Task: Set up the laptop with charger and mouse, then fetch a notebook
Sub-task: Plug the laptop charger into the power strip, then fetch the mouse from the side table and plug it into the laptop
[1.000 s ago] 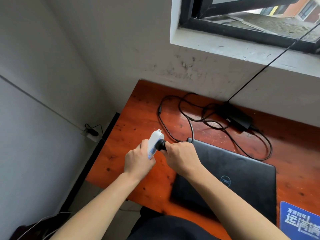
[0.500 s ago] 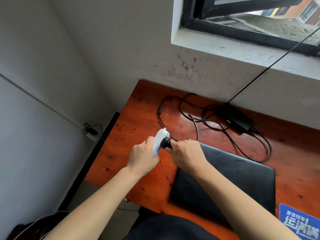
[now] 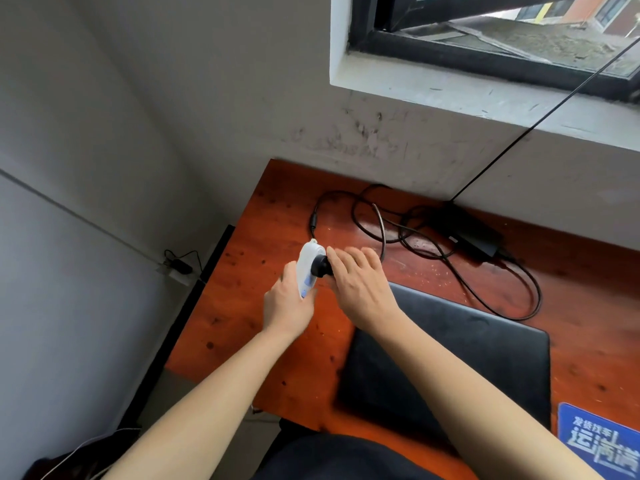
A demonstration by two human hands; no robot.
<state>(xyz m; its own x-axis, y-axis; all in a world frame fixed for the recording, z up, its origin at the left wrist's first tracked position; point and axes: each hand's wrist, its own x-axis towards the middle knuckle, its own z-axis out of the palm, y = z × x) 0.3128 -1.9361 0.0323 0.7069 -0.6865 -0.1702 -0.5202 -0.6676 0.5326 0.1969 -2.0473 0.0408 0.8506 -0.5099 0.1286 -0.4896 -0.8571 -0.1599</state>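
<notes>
**Plug seated in the adapter, laptop lid down**

Closest to me, dark clothing fills the bottom edge, and both bare forearms reach up from it over the reddish wooden tabletop. At the lower right corner lies a blue mat printed with white characters, partly cut off by the frame.

Just beyond it, the black laptop lies flat and closed on the tabletop, with the right forearm crossing its left corner.

Past the laptop's far left corner the two hands meet. My view shows the left hand gripping the lower end of a white adapter, held upright and off the wood. A black plug sits against the adapter's right face. The right hand is beside that plug with its fingers stretched out straight and apart, blurred; the heel of the hand is next to the plug, and I cannot tell whether the thumb underneath touches it.

Farther back, the charger cable runs in loose loops across the tabletop to the charger brick, which lies near the wall. A thin black cord climbs from there to the window with its dark frame.

Low on the left wall there is a wall outlet with something dark plugged into it.
</notes>
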